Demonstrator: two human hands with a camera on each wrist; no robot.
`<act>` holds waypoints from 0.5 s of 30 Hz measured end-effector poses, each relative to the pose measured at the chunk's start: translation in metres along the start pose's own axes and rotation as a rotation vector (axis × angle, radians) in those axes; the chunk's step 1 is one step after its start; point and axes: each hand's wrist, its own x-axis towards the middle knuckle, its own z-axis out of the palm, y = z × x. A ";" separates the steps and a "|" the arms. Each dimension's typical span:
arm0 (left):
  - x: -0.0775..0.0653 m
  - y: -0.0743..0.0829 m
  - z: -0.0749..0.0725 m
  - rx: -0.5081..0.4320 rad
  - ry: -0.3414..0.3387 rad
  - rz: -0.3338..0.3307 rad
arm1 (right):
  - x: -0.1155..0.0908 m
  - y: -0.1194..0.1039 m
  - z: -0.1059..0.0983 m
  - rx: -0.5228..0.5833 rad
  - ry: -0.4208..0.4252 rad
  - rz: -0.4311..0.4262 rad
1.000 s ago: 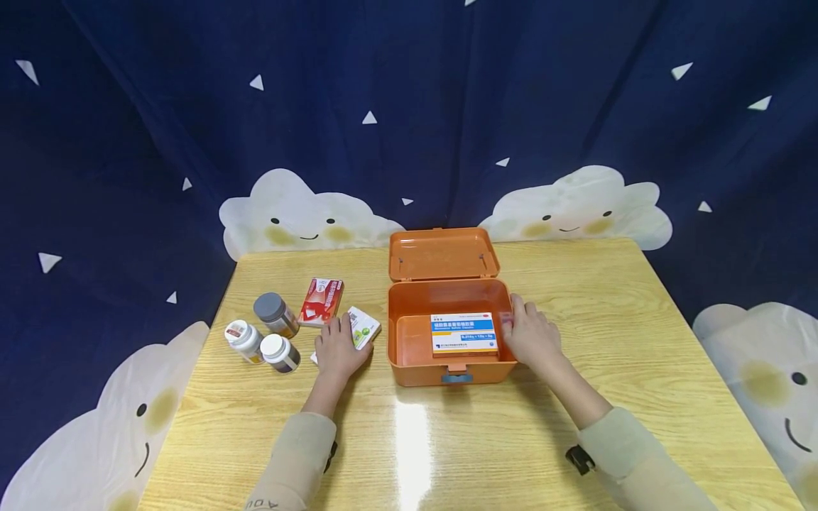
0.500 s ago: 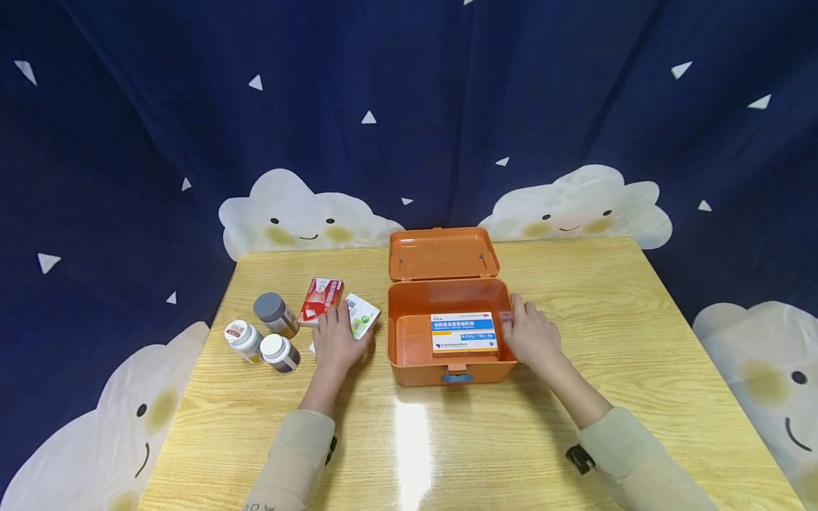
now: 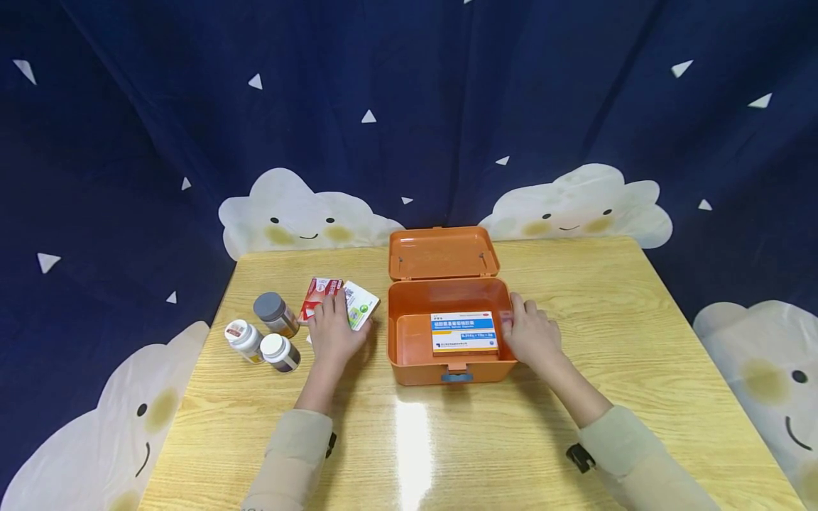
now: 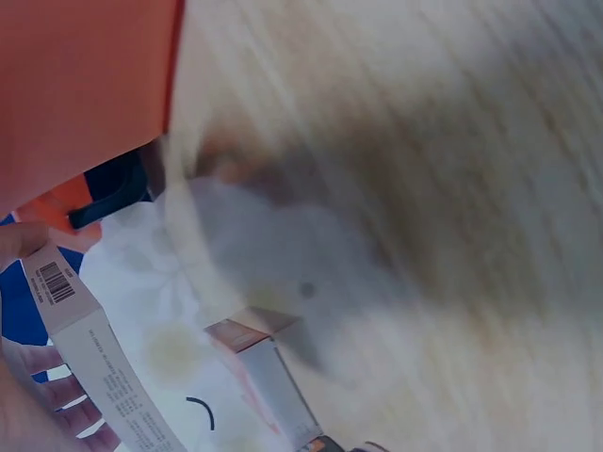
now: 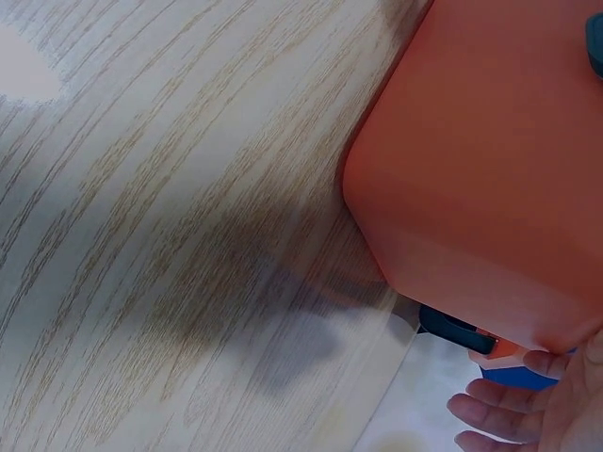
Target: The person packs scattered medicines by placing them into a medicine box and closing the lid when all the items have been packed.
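Note:
My left hand (image 3: 335,333) grips a flat white medicine box (image 3: 363,301) with a green mark, left of the orange case. In the left wrist view, the thumb lies at the barcode end of this medicine box (image 4: 104,367) and the fingers spread along its other side. The open orange case (image 3: 415,372) stands mid-table, its lid (image 3: 444,257) tipped back. Inside it, toward the right, lies a blue-and-white medicine box (image 3: 463,335). My right hand (image 3: 533,335) holds the case's right wall, thumb over the rim and fingers outside.
A red medicine box (image 3: 319,294) lies just beyond the left hand, partly covered by it. Further left stand a grey-capped bottle (image 3: 275,312) and two white-capped bottles, one white (image 3: 243,341) and one dark (image 3: 281,355). A dark blue curtain (image 3: 409,106) hangs behind the wooden table (image 3: 594,298).
The left hand has moved slightly away from me with the white medicine box, which has turned and risen at its far end and now overlaps the red one. The right hand stays at the case.

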 end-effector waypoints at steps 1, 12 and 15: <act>0.000 0.001 -0.001 -0.001 0.006 0.002 | 0.000 0.000 0.000 0.000 -0.001 0.000; 0.004 0.010 -0.018 -0.023 0.061 0.025 | 0.000 0.000 0.001 0.007 -0.013 0.001; 0.005 0.014 -0.022 -0.035 0.061 0.027 | 0.000 0.000 0.001 0.006 -0.011 -0.001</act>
